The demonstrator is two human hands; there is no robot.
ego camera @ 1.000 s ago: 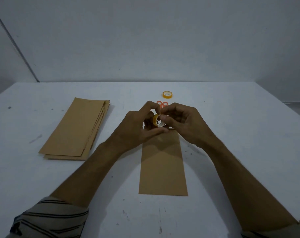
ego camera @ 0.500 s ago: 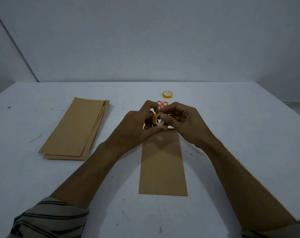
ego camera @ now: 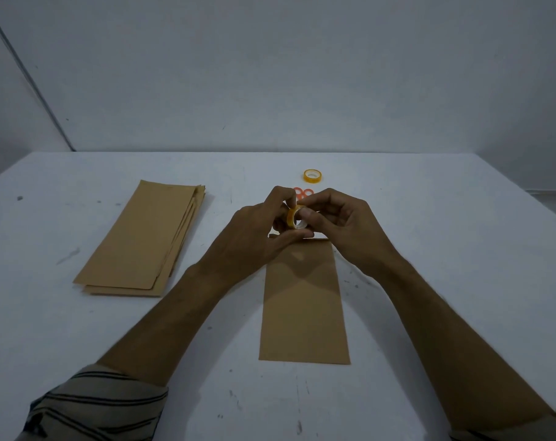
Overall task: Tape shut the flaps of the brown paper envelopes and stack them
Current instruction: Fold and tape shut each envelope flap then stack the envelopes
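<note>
Both hands, left hand point(ego camera: 254, 237) and right hand point(ego camera: 343, 230), pinched a small yellow tape roll point(ego camera: 295, 217).
They hovered above a single brown paper envelope point(ego camera: 303, 310) lying flat on the white table point(ego camera: 429, 249).

Premises appear to be a bare workroom or recording set-up, not a home: a plain white table point(ego camera: 429, 218), scuffed and marked, set against blank grey-white walls point(ego camera: 270, 74), without furnishings visible.

White worktop point(ego camera: 429, 249), scuffed with dark marks; plain grey wall point(ego camera: 270, 74) behind; orange ring-shaped item point(ego camera: 303, 193) at mid-worktop, partly hidden, identity unclear
</note>
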